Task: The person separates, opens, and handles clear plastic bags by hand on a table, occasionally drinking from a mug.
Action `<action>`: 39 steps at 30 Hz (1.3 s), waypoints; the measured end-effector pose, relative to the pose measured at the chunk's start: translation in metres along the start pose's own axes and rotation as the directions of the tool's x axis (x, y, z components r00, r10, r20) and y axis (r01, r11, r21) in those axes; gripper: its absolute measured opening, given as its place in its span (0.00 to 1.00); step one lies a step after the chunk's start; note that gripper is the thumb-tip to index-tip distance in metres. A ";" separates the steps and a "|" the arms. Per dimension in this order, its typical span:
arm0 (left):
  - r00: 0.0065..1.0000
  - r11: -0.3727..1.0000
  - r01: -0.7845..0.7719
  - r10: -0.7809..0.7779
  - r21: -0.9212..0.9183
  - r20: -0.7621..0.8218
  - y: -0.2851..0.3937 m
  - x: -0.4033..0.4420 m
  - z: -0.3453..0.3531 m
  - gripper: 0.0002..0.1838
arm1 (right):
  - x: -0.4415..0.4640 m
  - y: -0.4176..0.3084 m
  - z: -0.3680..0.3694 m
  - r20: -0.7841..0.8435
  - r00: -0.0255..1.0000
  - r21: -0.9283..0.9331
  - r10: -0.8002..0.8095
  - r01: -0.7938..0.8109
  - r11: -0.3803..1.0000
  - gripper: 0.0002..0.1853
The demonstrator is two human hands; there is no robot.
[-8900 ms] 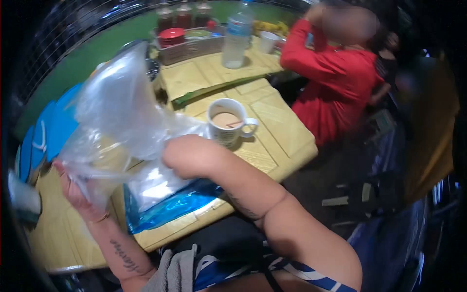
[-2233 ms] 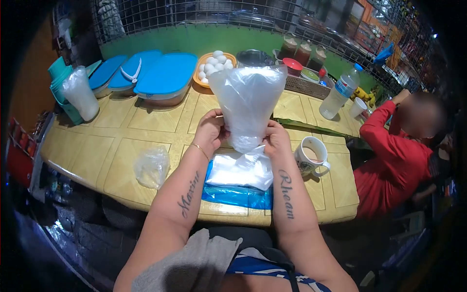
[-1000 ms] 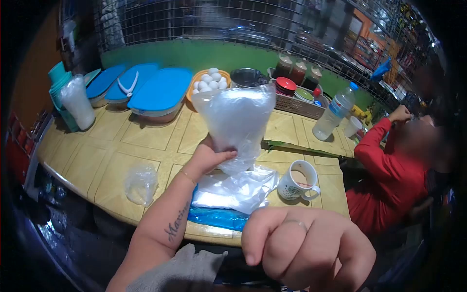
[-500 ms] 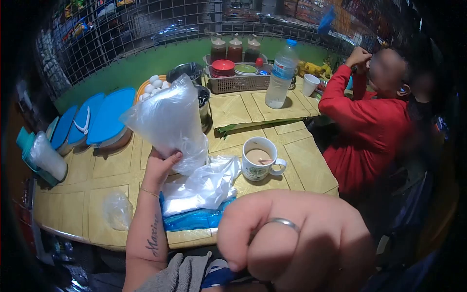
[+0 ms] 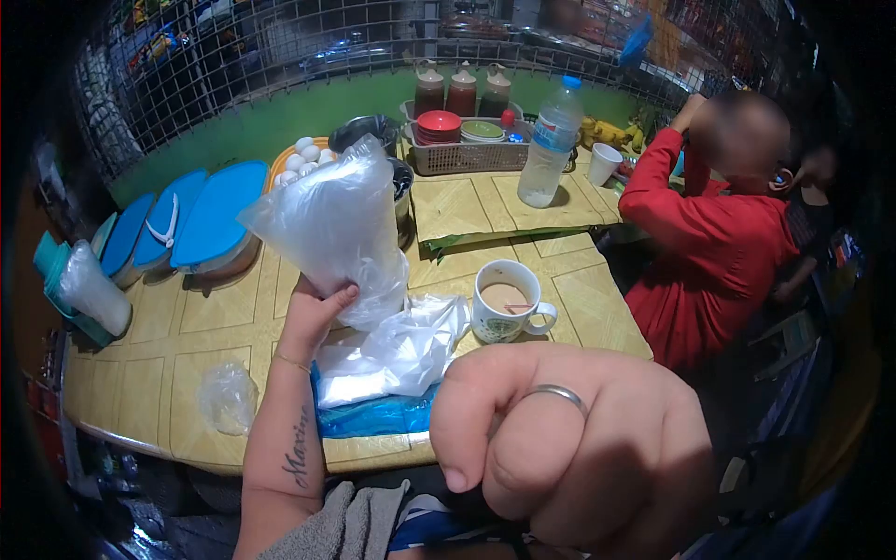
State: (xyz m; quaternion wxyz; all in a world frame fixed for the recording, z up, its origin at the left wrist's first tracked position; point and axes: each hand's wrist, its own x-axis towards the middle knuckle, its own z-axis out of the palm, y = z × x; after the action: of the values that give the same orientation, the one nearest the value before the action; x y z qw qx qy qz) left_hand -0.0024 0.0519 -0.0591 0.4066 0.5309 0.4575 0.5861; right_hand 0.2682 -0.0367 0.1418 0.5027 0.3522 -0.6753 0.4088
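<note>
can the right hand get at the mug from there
Probably yes: the mug stands upright, handle out to the side, and nothing visible blocks the right hand, though its curled fingers would have to open.

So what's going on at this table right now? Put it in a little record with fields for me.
left hand: gripping clear plastic bags
right hand: curled near the camera; any contents hidden
under left hand's bags: white plastic over blue plastic
drink: milky brown, in mug
back of table: eggs, basket
nearby: person in red
</note>
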 end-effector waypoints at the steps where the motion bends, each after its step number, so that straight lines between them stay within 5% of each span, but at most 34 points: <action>1: 1.000 1.000 0.002 -0.002 0.011 0.003 -0.001 0.001 -0.001 0.40 | -0.001 0.003 0.000 -0.004 0.999 0.008 -0.037 0.037 0.999 0.08; 7: 1.000 1.000 -0.012 0.012 0.026 -0.003 -0.002 0.002 -0.001 0.41 | -0.011 0.011 0.022 -0.257 0.963 0.025 -0.081 0.090 0.996 0.08; 17: 1.000 1.000 -0.012 0.011 0.029 0.002 -0.003 0.002 -0.002 0.42 | -0.002 -0.004 0.006 -0.084 0.994 0.038 0.068 -0.065 0.997 0.09; 22: 1.000 1.000 -0.004 0.004 0.023 0.003 -0.002 0.002 -0.001 0.43 | -0.008 0.013 0.010 -0.153 0.984 0.051 -0.096 0.105 0.993 0.09; 28: 1.000 1.000 0.003 -0.003 0.029 0.006 -0.003 0.002 -0.003 0.42 | -0.006 -0.008 0.025 -0.307 0.940 0.046 0.149 -0.142 0.989 0.09; 32: 1.000 1.000 -0.016 0.016 -0.002 0.019 -0.004 0.003 -0.002 0.41 | -0.004 0.011 0.013 -0.190 0.980 0.040 -0.057 0.066 0.997 0.09; 37: 1.000 1.000 -0.004 0.004 0.019 0.006 0.001 0.001 0.000 0.41 | -0.001 -0.004 0.009 -0.095 0.990 -0.016 0.100 -0.102 0.995 0.09; 39: 1.000 0.999 0.003 -0.003 0.036 0.002 0.001 0.001 -0.001 0.41 | 0.001 0.000 0.006 -0.050 0.998 -0.034 0.023 -0.025 0.999 0.09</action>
State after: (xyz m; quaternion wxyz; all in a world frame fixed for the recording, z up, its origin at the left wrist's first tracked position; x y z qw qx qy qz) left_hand -0.0033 0.0524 -0.0581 0.3983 0.5381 0.4682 0.5767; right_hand 0.2658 -0.0422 0.1419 0.5204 0.3253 -0.6738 0.4116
